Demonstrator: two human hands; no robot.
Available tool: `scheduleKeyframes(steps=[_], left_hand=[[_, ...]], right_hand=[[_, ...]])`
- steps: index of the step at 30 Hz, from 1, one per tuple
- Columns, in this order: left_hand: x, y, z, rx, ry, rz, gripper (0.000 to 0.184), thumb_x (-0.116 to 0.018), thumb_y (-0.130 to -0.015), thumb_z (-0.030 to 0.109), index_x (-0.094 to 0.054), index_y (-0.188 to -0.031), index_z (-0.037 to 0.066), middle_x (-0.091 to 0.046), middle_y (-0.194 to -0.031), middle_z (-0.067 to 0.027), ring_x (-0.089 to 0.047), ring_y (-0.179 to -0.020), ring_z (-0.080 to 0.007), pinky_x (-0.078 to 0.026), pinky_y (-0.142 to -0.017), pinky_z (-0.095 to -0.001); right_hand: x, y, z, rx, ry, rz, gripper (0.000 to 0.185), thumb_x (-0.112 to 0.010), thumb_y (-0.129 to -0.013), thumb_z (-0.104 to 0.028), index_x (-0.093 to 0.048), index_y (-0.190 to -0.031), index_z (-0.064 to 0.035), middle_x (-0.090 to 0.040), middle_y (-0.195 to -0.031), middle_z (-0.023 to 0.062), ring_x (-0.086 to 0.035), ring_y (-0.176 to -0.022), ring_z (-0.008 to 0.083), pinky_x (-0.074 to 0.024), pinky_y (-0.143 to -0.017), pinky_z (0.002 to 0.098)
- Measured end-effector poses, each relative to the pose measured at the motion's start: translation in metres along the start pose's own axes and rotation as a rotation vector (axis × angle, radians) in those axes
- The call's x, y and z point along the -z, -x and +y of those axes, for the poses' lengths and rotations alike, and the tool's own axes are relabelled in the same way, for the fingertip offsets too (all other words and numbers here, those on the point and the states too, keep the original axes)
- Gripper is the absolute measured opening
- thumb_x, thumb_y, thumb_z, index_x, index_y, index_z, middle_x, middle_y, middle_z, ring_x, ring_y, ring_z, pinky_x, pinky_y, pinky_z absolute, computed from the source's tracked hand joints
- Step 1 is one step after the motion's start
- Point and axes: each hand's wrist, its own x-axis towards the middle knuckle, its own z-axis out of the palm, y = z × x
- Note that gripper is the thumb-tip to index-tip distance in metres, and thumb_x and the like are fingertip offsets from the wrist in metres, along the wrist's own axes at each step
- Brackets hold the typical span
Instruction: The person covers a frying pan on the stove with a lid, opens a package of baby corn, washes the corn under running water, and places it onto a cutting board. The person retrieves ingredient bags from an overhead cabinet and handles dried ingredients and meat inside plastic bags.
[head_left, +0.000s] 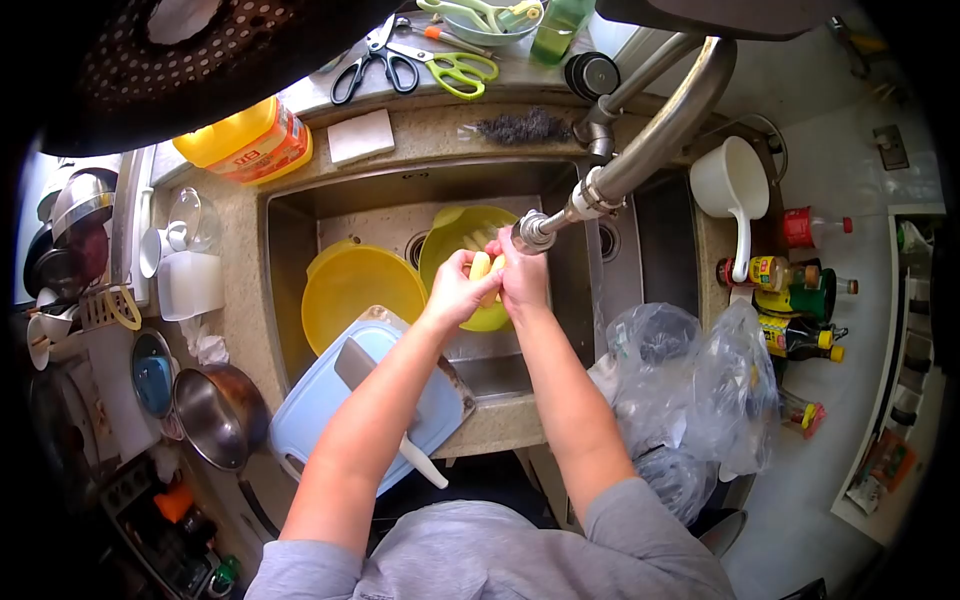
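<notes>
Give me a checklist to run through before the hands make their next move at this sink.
1. Left hand and right hand both on the yellow pieces: ok.
2. Green bowl below the hands: ok.
3. Yellow basin in the sink, beside the green bowl: ok.
4. Knife moved out from under the left arm: not ok, it lies on the blue board.
5. Water off at the tap: cannot tell.
</notes>
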Motion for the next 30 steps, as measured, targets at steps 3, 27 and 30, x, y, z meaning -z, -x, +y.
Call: scheduleKeyframes(steps=[3,27,30], left_hand=[[0.012,0.001,0.01,0.125,0.064,-0.232,0.028,-0.072,-0.094,0.022,-0.064,-0.109,-0.001,-0.07,-0.098,-0.0069,-0.068,-0.08,-0.0143,-0.055,-0.076,-0.0279],[-0.069,-0.031,0.02,0.231,0.543,-0.131,0.042,-0.052,-0.103,0.044,-0.067,-0.107,0.004,-0.068,-0.098,-0.0065,-0.063,-0.094,-0.0172,-0.05,-0.089,-0.0323],[-0.033,-0.064,0.005,0.432,0.41,-0.102,0.036,-0.059,-0.1,0.04,-0.062,-0.097,0.004,-0.066,-0.084,-0.0057,-0.059,-0.066,-0.0162,-0.05,-0.057,-0.031]], right_hand=[[0.01,-0.017,0.001,-0.089,-0.138,-0.053,0.012,-0.064,-0.095,-0.006,-0.056,-0.103,-0.0019,-0.061,-0.085,0.0074,-0.065,-0.076,0.0202,-0.056,-0.069,0.0324],[0.029,-0.017,0.011,0.611,0.676,-0.059,0.04,-0.057,-0.1,-0.031,-0.059,-0.128,-0.0012,-0.064,-0.124,0.0132,-0.06,-0.115,0.0241,-0.0437,-0.101,0.0361],[0.038,-0.006,0.023,0.199,0.372,-0.231,0.023,-0.053,-0.104,-0.019,-0.066,-0.115,-0.0034,-0.067,-0.111,0.0041,-0.061,-0.101,0.0147,-0.0473,-0.089,0.0292]])
